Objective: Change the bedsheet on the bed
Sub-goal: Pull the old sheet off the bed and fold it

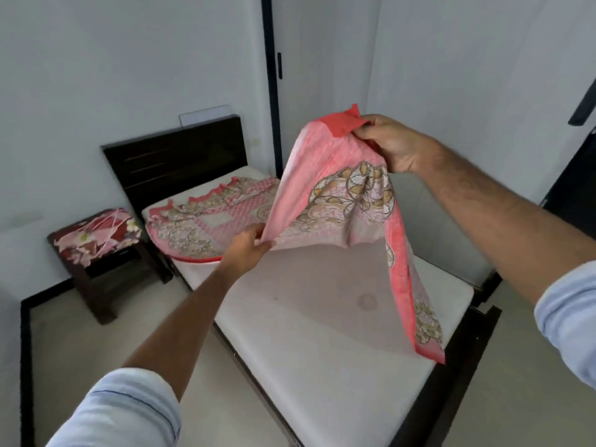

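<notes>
- Bed (pixel 338 366) runs from lower right toward the far wall; dark frame, dark headboard (pixel 175 159) against the white wall.
- Mattress (pixel 306 317) bare and pale over most of its length; a faint round stain near the middle.
- Pink bedsheet (pixel 335 195), floral medallions and a lattice print, red-pink border. Part lies bunched across the head end of the mattress; the rest is lifted into the air above the middle of the bed.
- Right hand (pixel 392 145) raised high, fingers curled round a gathered red corner of the sheet; cloth hangs from it in a long fold that reaches down to the mattress's right side.
- Left hand (pixel 246 245) lower and farther forward, thumb and fingers pinching the sheet's edge; cloth stretches taut between the two hands.
- Both forearms bare, pale blue sleeves (pixel 122 411) pushed up at the bottom of view.
- Small dark side table (pixel 106 269) stands left of the bed near the headboard, just apart from the frame.
- On top of it, a folded red-and-pink patterned cloth (pixel 96 235); possibly another sheet, but the blur makes that uncertain.
- Pale tiled floor (pixel 96 343) left of the bed, dark skirting along the wall.
- Dark-framed door (pixel 322 59) behind the headboard, right of centre.
</notes>
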